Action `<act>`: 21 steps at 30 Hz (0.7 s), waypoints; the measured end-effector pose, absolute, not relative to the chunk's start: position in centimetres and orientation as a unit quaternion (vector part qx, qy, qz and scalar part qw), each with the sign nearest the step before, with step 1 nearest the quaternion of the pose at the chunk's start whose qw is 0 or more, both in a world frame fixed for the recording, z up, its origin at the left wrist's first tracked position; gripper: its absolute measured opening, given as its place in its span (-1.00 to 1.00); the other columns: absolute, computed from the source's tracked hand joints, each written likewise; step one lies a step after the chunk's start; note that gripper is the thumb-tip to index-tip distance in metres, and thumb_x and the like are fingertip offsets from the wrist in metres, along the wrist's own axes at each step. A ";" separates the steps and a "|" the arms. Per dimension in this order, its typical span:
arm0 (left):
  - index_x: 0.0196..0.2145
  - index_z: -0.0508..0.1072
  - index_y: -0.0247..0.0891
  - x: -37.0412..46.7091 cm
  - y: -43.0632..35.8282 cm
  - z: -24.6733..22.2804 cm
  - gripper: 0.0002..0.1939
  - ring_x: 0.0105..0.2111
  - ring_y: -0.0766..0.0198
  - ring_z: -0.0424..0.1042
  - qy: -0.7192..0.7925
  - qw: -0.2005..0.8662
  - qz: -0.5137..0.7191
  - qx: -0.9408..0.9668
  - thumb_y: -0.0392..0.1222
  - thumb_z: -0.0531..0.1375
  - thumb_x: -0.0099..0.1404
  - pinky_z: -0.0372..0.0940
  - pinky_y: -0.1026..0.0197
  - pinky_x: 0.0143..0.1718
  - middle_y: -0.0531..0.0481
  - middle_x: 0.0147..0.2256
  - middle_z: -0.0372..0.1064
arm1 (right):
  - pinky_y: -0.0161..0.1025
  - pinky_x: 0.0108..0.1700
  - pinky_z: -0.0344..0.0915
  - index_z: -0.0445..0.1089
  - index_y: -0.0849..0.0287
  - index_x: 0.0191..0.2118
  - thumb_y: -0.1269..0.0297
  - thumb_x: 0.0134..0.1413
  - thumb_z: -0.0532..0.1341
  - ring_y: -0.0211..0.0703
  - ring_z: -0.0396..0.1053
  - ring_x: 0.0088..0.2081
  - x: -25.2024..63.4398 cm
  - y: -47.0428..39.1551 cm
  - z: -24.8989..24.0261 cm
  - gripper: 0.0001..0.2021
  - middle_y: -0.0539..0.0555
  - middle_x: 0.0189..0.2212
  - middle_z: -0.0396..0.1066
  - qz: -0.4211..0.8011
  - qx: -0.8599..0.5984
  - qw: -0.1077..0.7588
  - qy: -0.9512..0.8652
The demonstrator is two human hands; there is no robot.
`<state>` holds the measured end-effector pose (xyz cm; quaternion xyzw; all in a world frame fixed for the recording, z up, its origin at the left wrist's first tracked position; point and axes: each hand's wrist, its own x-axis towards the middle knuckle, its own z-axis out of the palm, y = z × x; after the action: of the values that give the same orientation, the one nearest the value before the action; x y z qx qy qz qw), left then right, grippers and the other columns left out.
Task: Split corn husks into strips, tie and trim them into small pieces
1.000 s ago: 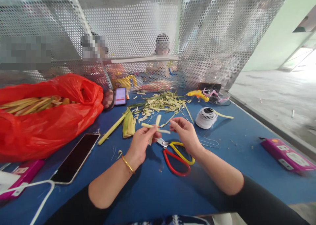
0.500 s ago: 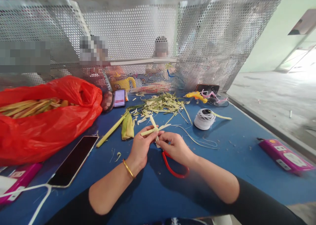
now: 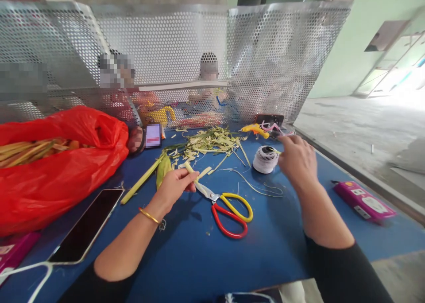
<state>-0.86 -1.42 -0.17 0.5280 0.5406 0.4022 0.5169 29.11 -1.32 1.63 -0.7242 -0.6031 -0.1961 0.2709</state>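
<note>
Pale green leaf strips, crossed over each other (image 3: pixel 203 173), are pinched between the thumb and fingers of my left hand (image 3: pixel 174 185). Just below that hand lie scissors (image 3: pixel 232 214) with one red and one yellow handle, their blade tips hidden by the hand and strips. My right hand (image 3: pixel 299 159) is beside a spool of white thread (image 3: pixel 264 160), fingers closed at a narrow leaf strip (image 3: pixel 275 150) lying over the spool's top. Most of that strip is hidden behind the fingers.
Leaf scraps (image 3: pixel 212 143) are heaped at the back, near a yellow glue gun (image 3: pixel 255 130). On the left are a red plastic bag (image 3: pixel 66 192) and a phone (image 3: pixel 86 227). A purple packet (image 3: pixel 363 201) lies right. A perforated metal screen (image 3: pixel 172 41) stands behind.
My right hand has left the crossed strips and moved right to the spool. The left hand keeps the strips, and the scissors are now more exposed. The view has shifted slightly.
</note>
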 end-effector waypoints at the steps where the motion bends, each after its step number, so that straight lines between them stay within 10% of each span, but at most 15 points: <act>1: -0.65 0.48 -0.27 -1.2 -1.3 0.0 -0.75 -0.65 0.37 0.27 0.529 0.521 0.387 0.547 -0.05 0.33 -0.03 0.26 0.30 -0.49 0.06 -0.73 0.31 | -0.06 -0.16 0.17 0.47 0.22 -0.15 0.57 -0.13 0.10 0.12 0.33 -0.13 30.7 -1.0 1.2 -0.61 0.29 -0.18 0.42 -0.197 -0.747 0.231 -0.591; 8: -0.71 0.51 -0.21 -3.4 -0.1 0.2 -0.73 -0.49 0.21 0.40 0.440 0.503 0.273 0.692 -0.02 0.29 0.01 0.29 0.23 -0.34 -0.05 -0.65 0.43 | -0.09 -0.21 0.16 0.46 0.21 -0.50 0.52 -0.09 0.06 -0.01 0.34 -0.31 34.2 0.4 -1.1 -0.77 0.21 -0.46 0.43 -0.197 -0.778 0.170 -0.571; 13: -0.71 0.50 -0.21 -4.6 0.1 0.2 -0.72 -0.57 0.25 0.38 0.422 0.506 0.163 0.734 -0.01 0.28 0.02 0.22 0.31 -0.47 -0.02 -0.69 0.39 | -0.03 -0.14 0.21 0.43 0.23 -0.36 0.29 0.12 0.00 0.02 0.36 -0.29 31.2 -0.8 1.6 -0.73 0.22 -0.42 0.41 -0.228 -0.711 0.501 -0.437; 16: -0.50 0.59 -0.19 -5.5 -0.2 0.8 -0.83 -0.49 0.22 0.45 0.427 0.498 0.108 0.747 -0.06 0.31 -0.03 0.24 0.32 -0.43 0.01 -0.58 0.48 | -0.12 -0.25 0.28 0.43 0.20 -0.32 0.20 0.05 0.10 -0.09 0.35 -0.37 28.5 -1.9 3.5 -0.78 0.09 -0.47 0.38 -0.035 -0.570 0.667 -0.478; 21: -0.41 0.60 -0.10 -4.8 -1.4 2.7 -0.66 -0.29 0.09 0.48 0.506 0.387 0.265 0.724 -0.08 0.43 -0.26 0.29 0.25 -0.28 -0.03 -0.32 0.56 | -0.22 -0.36 0.26 0.46 0.18 -0.48 0.13 -0.15 0.26 -0.20 0.31 -0.43 22.9 -2.2 5.2 -0.80 0.03 -0.51 0.38 0.348 -0.465 0.563 -0.588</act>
<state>-4.81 -1.37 2.68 0.7239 0.5060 0.2648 0.3872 22.94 -2.24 5.16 -0.4649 -0.5876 0.3481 0.5634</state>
